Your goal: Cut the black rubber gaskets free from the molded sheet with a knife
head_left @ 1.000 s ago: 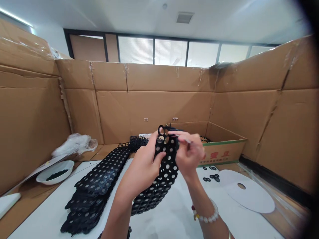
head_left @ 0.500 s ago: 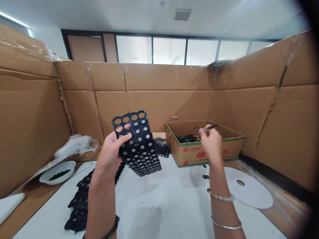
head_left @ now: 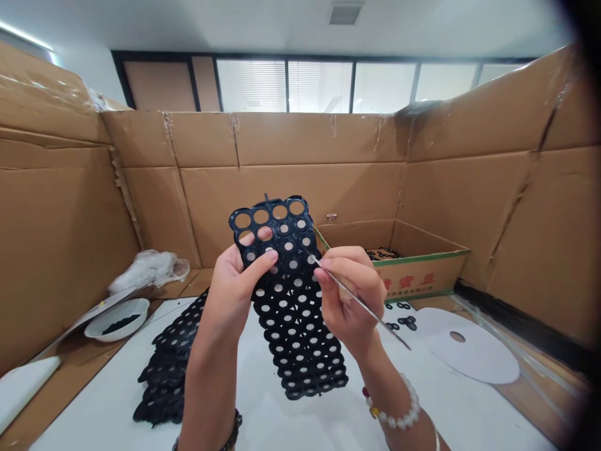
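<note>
My left hand (head_left: 235, 282) grips a black perforated rubber sheet (head_left: 300, 326) near its upper left edge, thumb in front. Rings make up the sheet; the top row and part of the second are open holes, while lower ones show pale round centres. Its long lower part hangs toward the table. Between the closed fingers of my right hand (head_left: 354, 291) is a thin metal tweezers-like tool (head_left: 366, 307), its tip at the sheet's right side, around the fourth row. Whether the tip touches the sheet I cannot tell.
Several more black sheets (head_left: 169, 363) lie at left beside a white bowl (head_left: 117, 321) of black pieces. A cardboard box (head_left: 422, 279) stands at the back right. Loose black rings (head_left: 407, 322) and a white disc (head_left: 488, 357) lie before it. Tall cardboard walls surround the table.
My right hand has come from over the cardboard box leftward and down to the sheet, bringing the tool. The sheet has shifted right and now hangs more fully in view.
</note>
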The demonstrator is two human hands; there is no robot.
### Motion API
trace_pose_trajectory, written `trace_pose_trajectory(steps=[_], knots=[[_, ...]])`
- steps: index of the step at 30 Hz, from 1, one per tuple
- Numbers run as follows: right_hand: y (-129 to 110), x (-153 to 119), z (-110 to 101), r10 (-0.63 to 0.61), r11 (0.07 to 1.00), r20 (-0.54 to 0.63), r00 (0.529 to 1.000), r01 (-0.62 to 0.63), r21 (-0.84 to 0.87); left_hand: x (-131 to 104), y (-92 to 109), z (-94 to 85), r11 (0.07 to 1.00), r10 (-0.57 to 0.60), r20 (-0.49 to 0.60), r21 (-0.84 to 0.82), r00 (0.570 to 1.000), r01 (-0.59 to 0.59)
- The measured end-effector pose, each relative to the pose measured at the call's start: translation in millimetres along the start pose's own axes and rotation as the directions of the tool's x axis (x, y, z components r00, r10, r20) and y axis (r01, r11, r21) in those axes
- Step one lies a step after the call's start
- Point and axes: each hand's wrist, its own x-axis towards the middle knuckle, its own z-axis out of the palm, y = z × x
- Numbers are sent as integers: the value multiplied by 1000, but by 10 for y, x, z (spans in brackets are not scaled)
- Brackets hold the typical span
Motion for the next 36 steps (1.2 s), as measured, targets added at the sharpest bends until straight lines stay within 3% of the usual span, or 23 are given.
trace_pose_trajectory(steps=[10, 17, 27, 36], knots=[[-14, -27, -14, 24, 999, 38, 999, -23, -28, -145, 87, 90, 995, -5, 1, 95, 1000, 5], [-37, -51, 20, 59, 998, -12, 998, -59, -14, -138, 90, 146, 991, 88, 35, 98, 996, -91], [-86, -24, -35, 42, 998, -37, 998, -43, -42, -147, 40, 131, 999, -26, 154, 28, 988, 22], [-92, -91, 62, -18, 996, -92, 996, 10, -94, -136, 50, 147, 995, 17, 156, 91, 988, -31]])
